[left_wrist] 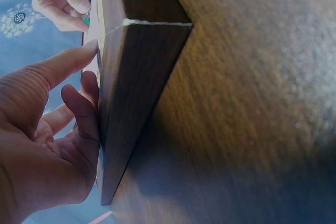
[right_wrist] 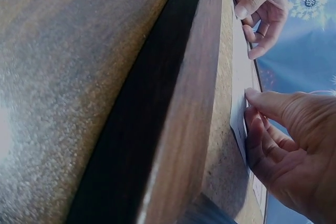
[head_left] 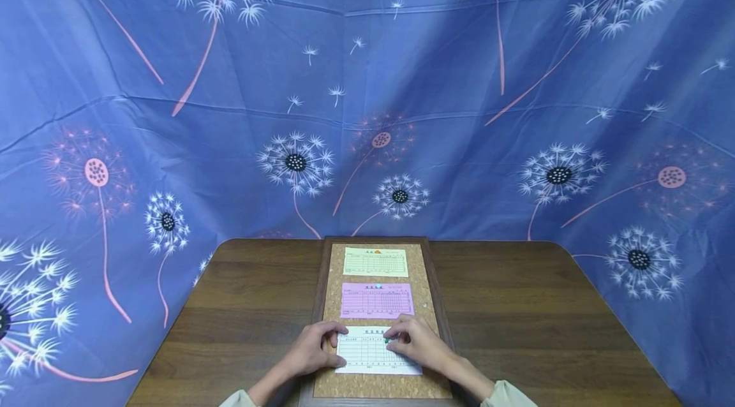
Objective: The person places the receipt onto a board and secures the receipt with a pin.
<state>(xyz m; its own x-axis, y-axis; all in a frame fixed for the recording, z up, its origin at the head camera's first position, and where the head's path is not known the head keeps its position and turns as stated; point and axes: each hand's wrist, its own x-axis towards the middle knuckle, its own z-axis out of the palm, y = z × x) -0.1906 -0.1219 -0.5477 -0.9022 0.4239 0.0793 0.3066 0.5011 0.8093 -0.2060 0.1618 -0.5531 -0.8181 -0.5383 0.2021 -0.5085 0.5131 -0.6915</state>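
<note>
A white printed form (head_left: 362, 351) lies on the near part of a cork board (head_left: 379, 388). My left hand (head_left: 312, 348) rests at the form's left edge, thumb and forefinger spread along it; the left wrist view shows its fingertips against the board. Over the form's right half, my right hand (head_left: 422, 344) pinches a small green pushpin (head_left: 387, 340) between thumb and fingers. That green pin (left_wrist: 85, 20) also peeks out below the fingers in the left wrist view. Whether its point has entered the cork is hidden.
Farther up the board lie a purple form (head_left: 376, 305) with a teal pin (head_left: 378, 286) and a pale yellow form (head_left: 373, 265) with an orange pin (head_left: 377, 252). The board's raised wooden frame (left_wrist: 136, 77) stands on a brown table (head_left: 517, 318). Behind hangs a blue dandelion-print cloth (head_left: 459, 171).
</note>
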